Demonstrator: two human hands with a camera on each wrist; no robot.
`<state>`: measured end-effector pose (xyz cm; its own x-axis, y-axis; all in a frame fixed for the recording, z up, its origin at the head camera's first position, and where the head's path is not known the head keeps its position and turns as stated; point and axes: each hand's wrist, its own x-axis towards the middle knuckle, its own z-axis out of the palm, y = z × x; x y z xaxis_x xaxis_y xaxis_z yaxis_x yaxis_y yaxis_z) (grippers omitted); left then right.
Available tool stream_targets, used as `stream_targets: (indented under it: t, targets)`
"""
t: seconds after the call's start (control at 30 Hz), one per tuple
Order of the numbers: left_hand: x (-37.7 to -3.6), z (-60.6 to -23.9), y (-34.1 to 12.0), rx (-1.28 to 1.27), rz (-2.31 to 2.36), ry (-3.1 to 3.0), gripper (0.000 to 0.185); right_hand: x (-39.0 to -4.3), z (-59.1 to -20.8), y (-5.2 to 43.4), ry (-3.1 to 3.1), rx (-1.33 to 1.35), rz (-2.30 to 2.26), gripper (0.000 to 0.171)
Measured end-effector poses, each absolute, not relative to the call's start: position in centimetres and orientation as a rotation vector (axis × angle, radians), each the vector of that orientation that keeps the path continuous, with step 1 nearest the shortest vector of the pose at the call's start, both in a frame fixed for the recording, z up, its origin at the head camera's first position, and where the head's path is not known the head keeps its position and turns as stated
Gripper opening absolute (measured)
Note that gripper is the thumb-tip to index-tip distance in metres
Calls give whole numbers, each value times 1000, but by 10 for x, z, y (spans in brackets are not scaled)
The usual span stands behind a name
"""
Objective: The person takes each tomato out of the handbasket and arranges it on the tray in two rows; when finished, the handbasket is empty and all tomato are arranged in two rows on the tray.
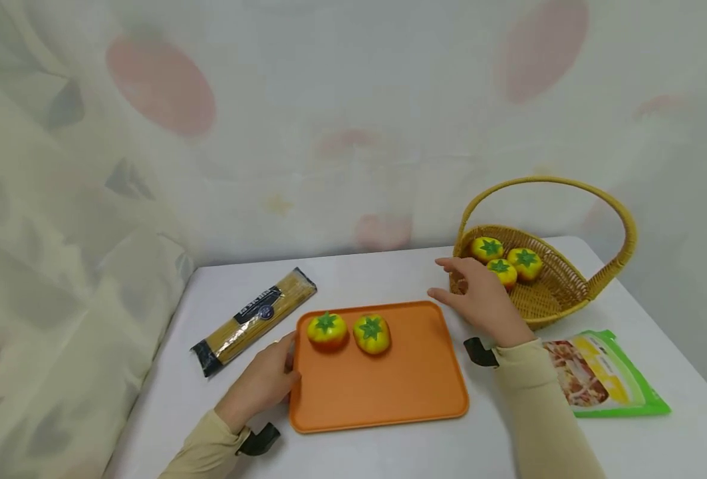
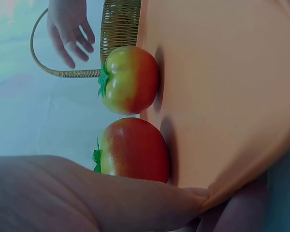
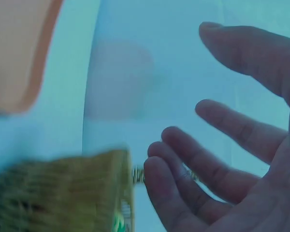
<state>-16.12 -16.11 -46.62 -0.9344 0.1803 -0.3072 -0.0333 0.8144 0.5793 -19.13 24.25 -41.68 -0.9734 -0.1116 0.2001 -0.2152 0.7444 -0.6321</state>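
Observation:
My left hand grips the left edge of an orange tray. In the left wrist view its thumb lies on the rim, with fingers partly hidden underneath. Two red-and-yellow tomato-like fruits with green leafy tops, a left one and a right one, sit on the tray's far left part. My right hand is held empty above the near left side of a wicker basket, thumb and fingers apart. Three similar fruits lie inside the basket, one partly behind this hand.
A clear pack of spaghetti lies slantwise to the left of the tray. Right of my right forearm is a green-edged food packet, partly covered by the sleeve. The basket's tall handle arches upward. A patterned cloth hangs behind the white table.

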Motion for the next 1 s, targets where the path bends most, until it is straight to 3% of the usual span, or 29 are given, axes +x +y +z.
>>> stream_targets:
  t: [0.37, 1.0]
  targets:
    - [-160, -467, -162, 131, 871, 2657, 78, -190, -418, 283, -2900, -14, 1023, 71]
    - [-162, -465, -161, 140, 862, 2648, 77, -192, -429, 292, -3063, -256, 845, 78]
